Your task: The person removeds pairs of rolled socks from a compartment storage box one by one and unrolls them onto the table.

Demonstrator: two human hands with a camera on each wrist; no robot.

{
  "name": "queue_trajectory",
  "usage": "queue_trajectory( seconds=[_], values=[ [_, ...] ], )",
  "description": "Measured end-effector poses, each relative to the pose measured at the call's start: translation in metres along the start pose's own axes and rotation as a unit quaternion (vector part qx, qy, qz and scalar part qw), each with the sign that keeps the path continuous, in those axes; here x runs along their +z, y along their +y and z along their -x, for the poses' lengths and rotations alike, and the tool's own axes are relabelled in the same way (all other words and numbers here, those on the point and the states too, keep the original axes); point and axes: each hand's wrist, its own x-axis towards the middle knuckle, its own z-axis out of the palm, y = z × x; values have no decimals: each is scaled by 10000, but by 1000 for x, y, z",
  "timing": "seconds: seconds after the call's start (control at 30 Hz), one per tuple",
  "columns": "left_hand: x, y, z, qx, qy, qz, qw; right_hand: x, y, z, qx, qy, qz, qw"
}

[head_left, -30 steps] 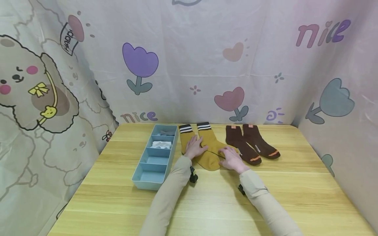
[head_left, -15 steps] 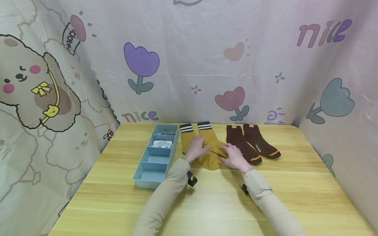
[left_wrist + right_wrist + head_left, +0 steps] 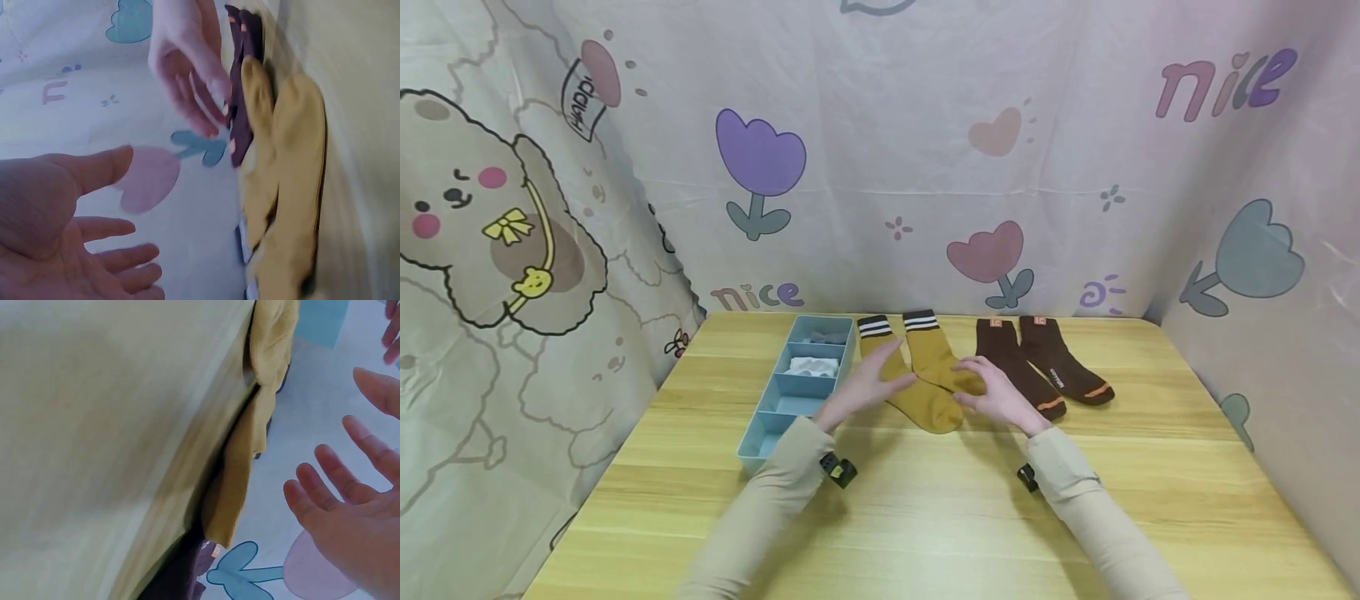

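Two mustard socks with striped dark cuffs lie side by side on the table, the left sock (image 3: 931, 410) with its toe toward me and the right sock (image 3: 931, 354) with its foot bent rightward. My left hand (image 3: 867, 385) hovers over the left sock's outer side, fingers spread and holding nothing. Over the right sock's foot, my right hand (image 3: 1000, 398) has its fingers loosely bent and apart. In the left wrist view, both the left palm (image 3: 44, 225) and the right hand (image 3: 187, 69) stand off from the socks. The right wrist view shows the right fingers (image 3: 337, 469) bare.
To the left is a light blue divided box (image 3: 748, 457), with a grey bundle (image 3: 827, 337) in its back compartment and a white bundle (image 3: 811, 367) in the one before it. Two brown socks (image 3: 1060, 367) lie at right. A printed curtain (image 3: 880, 150) hangs behind the table.
My left hand has lifted off the mustard socks and moved left toward the box. The right hand has let go of the right sock's foot and drawn slightly to the right.
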Motion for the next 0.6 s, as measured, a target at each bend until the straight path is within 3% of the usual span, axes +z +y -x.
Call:
queue_trajectory(
  seconds=[0.13, 0.33, 0.47, 0.6],
  values=[
    [-32, -18, 16, -132, 160, -144, 9997, -1, 0, -2, -188, 69, -83, 9998],
    [-77, -71, 38, -142, 1049, -60, 9944, 2, -5, -7, -335, 145, -129, 9993],
    [-96, -100, 53, -238, 1398, 191, 9897, 3, -10, -9, -392, 171, -124, 9990],
    [-103, -119, 66, -502, 1470, 274, 9875, 5, -16, -12, -463, 174, -266, 9984]
  ],
)
